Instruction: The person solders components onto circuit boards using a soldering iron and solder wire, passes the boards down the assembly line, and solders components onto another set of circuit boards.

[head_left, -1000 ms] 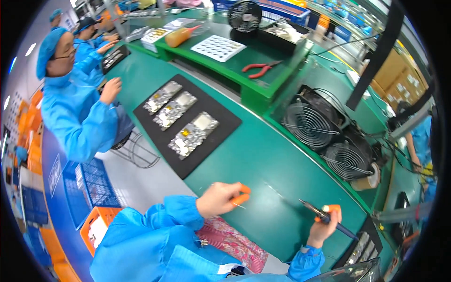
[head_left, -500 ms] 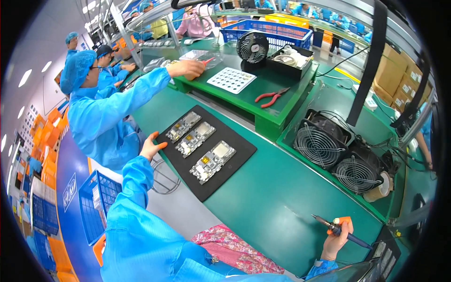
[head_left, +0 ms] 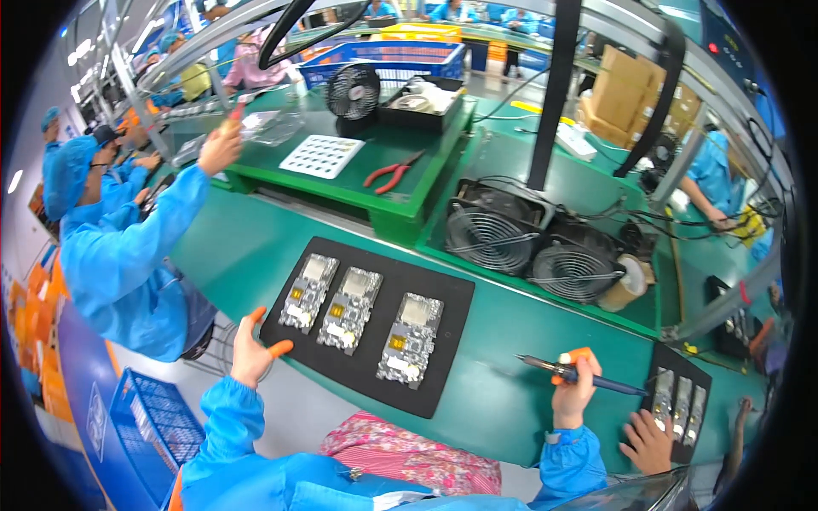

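Note:
Three grey circuit boards point(head_left: 411, 341) lie side by side on a black mat point(head_left: 358, 387) on the green bench. My left hand point(head_left: 249, 353) is at the mat's left edge, orange covers on its fingertips. Its thumb and index finger are spread apart, the thumb by the mat's near left corner; the other fingers are partly hidden. To the right of the mat, my right hand point(head_left: 573, 396) grips a soldering iron point(head_left: 609, 383) by its dark handle. The iron's tip points left toward the boards and is clear of them, above the bench.
Caged fans point(head_left: 490, 238) stand beyond the bench's far edge. Red-handled pliers point(head_left: 392, 173) and a white tray point(head_left: 321, 157) sit on a raised green shelf. A co-worker's hand point(head_left: 648, 443) touches a second board-laden mat point(head_left: 682, 451) at right. Another co-worker point(head_left: 128, 247) reaches in from the left.
The view has turned to the right, bringing the second mat and a co-worker's hand into sight. The left co-worker's hand has risen, holding something red-tipped. My right hand still grips the soldering iron.

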